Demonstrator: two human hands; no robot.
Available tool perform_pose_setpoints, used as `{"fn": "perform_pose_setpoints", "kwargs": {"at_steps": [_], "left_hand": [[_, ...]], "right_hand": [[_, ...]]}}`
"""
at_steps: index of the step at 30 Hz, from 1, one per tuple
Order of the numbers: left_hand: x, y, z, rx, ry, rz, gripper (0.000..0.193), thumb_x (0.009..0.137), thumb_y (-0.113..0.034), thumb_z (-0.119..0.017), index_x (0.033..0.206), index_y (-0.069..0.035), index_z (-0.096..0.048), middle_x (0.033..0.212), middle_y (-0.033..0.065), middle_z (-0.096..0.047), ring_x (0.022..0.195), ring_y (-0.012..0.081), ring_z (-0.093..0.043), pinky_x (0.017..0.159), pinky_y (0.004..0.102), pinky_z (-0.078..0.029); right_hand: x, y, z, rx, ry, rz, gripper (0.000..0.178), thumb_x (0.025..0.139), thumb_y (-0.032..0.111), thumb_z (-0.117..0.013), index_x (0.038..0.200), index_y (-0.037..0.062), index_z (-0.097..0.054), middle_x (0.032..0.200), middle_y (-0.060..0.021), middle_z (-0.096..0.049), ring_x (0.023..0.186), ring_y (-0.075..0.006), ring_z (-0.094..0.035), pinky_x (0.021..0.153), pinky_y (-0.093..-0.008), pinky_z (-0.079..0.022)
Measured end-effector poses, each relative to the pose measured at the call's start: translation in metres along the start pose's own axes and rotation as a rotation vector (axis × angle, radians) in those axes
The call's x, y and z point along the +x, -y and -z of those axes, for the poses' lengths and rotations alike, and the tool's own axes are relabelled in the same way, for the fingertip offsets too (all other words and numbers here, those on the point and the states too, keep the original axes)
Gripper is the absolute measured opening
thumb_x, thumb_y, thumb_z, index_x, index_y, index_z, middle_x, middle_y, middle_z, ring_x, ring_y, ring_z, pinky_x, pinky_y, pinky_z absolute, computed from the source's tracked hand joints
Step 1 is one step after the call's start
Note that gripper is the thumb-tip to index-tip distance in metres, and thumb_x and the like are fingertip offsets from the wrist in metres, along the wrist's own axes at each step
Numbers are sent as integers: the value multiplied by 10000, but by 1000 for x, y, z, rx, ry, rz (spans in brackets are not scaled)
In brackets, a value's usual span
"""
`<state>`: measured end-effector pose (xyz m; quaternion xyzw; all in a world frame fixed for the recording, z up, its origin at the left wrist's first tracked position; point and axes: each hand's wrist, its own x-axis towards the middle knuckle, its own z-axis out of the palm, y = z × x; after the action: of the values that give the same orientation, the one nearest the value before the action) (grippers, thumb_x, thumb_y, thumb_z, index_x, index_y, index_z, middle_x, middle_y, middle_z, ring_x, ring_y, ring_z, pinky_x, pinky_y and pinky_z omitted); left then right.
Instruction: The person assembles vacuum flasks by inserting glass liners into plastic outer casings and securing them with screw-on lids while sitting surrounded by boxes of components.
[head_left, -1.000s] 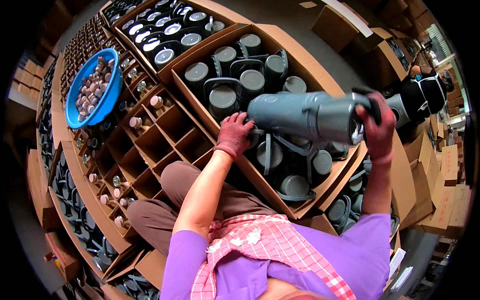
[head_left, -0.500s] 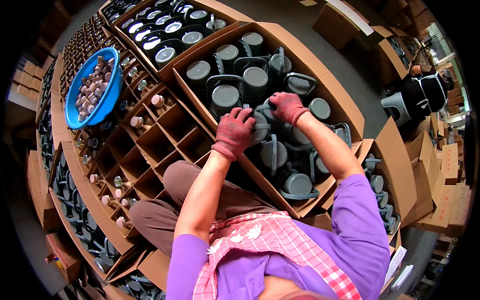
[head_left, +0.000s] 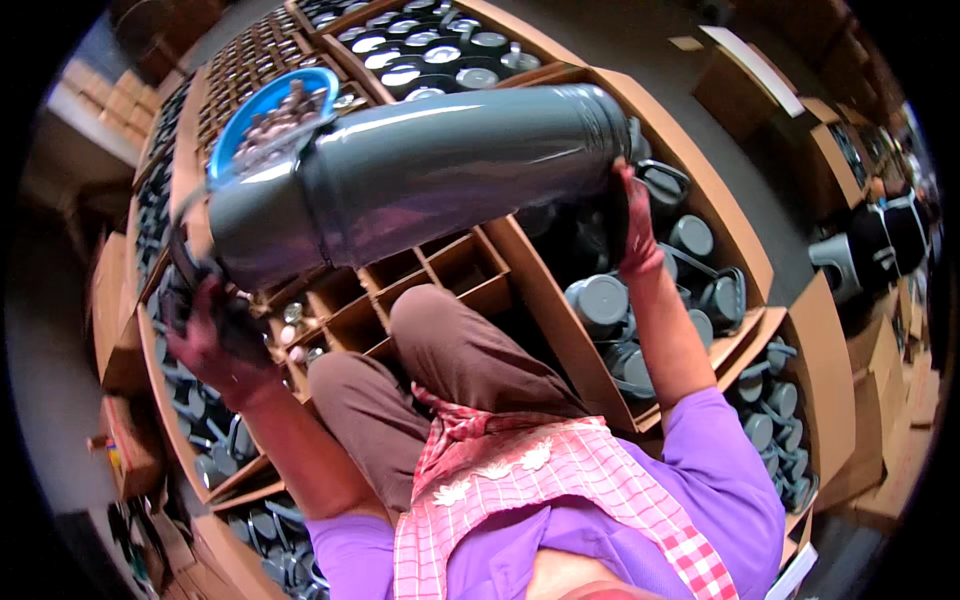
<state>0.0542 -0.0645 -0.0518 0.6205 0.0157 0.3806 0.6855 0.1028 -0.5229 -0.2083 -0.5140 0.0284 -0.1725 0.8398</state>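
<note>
A long grey thermos flask (head_left: 430, 160) with a dark ring near its left end is held up, lying nearly level across the boxes. At its left end, by the handle, my left hand (head_left: 215, 335) in a red and dark glove is closed on it, slightly blurred. My right hand (head_left: 638, 225), gloved too, grips the right end of the flask, its fingers partly hidden. Below and to the right stands a carton (head_left: 550, 300) of upright grey flasks with handles, such as this flask (head_left: 602, 300).
A blue basin (head_left: 232, 135) of small pale stoppers (head_left: 290, 118) sits at the far left on a divided carton (head_left: 465, 262), partly behind the flask. Further cartons of flasks (head_left: 780, 400) stand around. A person in black (head_left: 885, 240) is at the far right.
Both hands were down among the flasks in the carton. Now a flask is lifted out and turned sideways, with my left hand moved far left and my right hand at the other end.
</note>
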Motion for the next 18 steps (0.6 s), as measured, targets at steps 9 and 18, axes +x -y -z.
{"fn": "perform_pose_setpoints", "kwargs": {"at_steps": [9,18], "left_hand": [[-243,-30,141,15,299,1364,324,860,-207,-686,1112,-7,-656,1022,80,-683,896,177,-634,860,335,-507],[-147,-11,246,-5,-15,213,484,1041,-385,-345,1233,-15,-591,1203,132,-650,1091,247,-644,949,388,-526]], "right_hand": [[0,45,-311,-809,958,98,396,838,473,-718,968,101,-753,900,-75,-702,876,-134,-662,848,-317,-511],[-139,-53,-448,-676,1508,265,643,809,616,-658,982,-1,-709,758,-156,-627,764,-219,-630,737,-349,-490]]}}
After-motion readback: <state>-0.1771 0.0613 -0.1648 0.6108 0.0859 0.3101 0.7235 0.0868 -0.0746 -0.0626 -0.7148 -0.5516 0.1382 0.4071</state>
